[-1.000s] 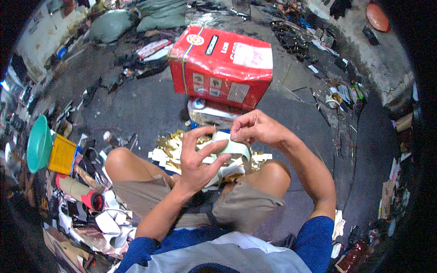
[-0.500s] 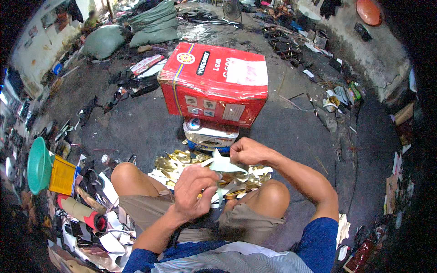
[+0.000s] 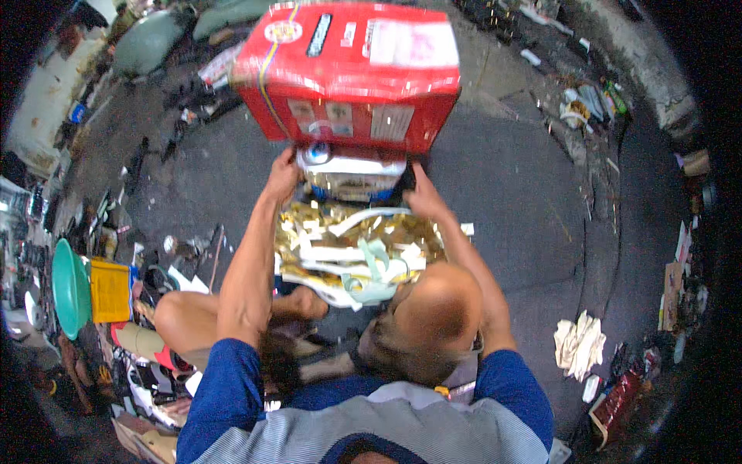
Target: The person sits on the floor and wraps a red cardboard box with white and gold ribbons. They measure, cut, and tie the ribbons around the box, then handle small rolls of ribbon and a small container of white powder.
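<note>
My left hand (image 3: 284, 178) reaches forward to the left side of a white and gold tin-like container (image 3: 352, 172) with a blue lower edge. My right hand (image 3: 423, 195) is at its right side, thumb and a finger partly visible. Fingertips of both hands are blurred or hidden near the underside of a large red carton (image 3: 352, 77), which sits over the container. I cannot tell whether they grip the carton, the container or something between. Between my forearms lies a heap of gold and white strips (image 3: 363, 243), with a pale green curled strip (image 3: 374, 259) on top.
At left stand a green basin (image 3: 71, 288) and a yellow container (image 3: 110, 290), beside scattered scraps. A crumpled cream cloth (image 3: 580, 346) lies on the dark floor at right. Grey-green sacks (image 3: 151, 42) are at the far left. My bent knees flank the strips.
Both hands have moved forward and apart, from holding the pale green strip above the heap to either side of the container. The strip now lies on the heap. My view has shifted.
</note>
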`<act>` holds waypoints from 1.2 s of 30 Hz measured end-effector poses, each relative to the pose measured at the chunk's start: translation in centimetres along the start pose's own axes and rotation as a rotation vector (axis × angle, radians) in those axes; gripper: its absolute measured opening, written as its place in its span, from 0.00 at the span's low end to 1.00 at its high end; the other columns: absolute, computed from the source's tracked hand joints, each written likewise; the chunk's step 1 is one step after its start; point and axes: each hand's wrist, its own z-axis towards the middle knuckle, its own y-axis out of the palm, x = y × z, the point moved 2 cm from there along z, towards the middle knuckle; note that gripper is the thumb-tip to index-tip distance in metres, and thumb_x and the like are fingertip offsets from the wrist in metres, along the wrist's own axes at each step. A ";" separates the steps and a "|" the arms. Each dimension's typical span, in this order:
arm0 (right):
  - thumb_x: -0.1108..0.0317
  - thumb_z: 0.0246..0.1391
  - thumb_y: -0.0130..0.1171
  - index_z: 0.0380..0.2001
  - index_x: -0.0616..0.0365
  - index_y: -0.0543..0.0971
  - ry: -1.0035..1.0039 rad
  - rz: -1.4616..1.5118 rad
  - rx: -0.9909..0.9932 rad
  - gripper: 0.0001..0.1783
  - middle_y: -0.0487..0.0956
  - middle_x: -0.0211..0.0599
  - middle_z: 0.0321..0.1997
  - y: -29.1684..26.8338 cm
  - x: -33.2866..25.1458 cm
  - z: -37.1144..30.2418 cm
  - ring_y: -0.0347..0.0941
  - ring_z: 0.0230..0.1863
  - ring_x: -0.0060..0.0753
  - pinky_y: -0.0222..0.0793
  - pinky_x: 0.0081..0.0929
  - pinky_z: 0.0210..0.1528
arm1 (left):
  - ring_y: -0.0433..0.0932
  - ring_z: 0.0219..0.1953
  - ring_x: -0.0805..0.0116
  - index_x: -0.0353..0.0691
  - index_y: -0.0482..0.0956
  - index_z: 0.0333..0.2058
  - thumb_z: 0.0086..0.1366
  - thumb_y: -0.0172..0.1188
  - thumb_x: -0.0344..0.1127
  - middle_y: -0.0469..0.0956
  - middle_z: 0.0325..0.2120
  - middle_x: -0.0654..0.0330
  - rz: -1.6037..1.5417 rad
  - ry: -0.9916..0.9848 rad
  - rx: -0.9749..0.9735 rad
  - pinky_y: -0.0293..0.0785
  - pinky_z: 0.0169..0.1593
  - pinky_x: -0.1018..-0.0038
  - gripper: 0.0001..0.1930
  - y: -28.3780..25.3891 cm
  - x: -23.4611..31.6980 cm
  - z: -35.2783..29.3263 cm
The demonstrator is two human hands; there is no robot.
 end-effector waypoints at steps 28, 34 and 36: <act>0.54 0.61 0.67 0.29 0.62 0.85 0.151 0.089 -0.782 0.19 0.79 0.33 0.20 2.8 -9.1 -8.4 0.73 0.22 0.24 0.69 0.30 0.27 | 0.78 0.50 0.63 0.35 0.59 0.68 0.49 0.77 0.30 0.78 0.49 0.50 -0.047 -0.061 0.012 0.75 0.56 0.69 0.49 12.4 -2.8 -20.7; 0.60 0.61 0.67 0.34 0.59 0.87 -0.055 0.169 -0.217 0.12 0.80 0.25 0.23 -8.7 -21.0 -5.1 0.71 0.22 0.21 0.68 0.25 0.27 | 0.84 0.37 0.58 0.38 0.79 0.49 0.67 0.65 0.44 0.84 0.33 0.49 0.049 0.022 -0.186 0.77 0.44 0.64 0.19 12.3 3.5 -24.0; 0.61 0.61 0.66 0.36 0.58 0.87 0.051 0.381 -0.033 0.11 0.79 0.22 0.23 -12.9 -23.1 -4.2 0.66 0.18 0.17 0.63 0.21 0.20 | 0.84 0.34 0.45 0.41 0.78 0.46 0.67 0.63 0.45 0.83 0.29 0.46 0.347 0.125 -0.126 0.78 0.39 0.56 0.16 11.5 2.1 -25.4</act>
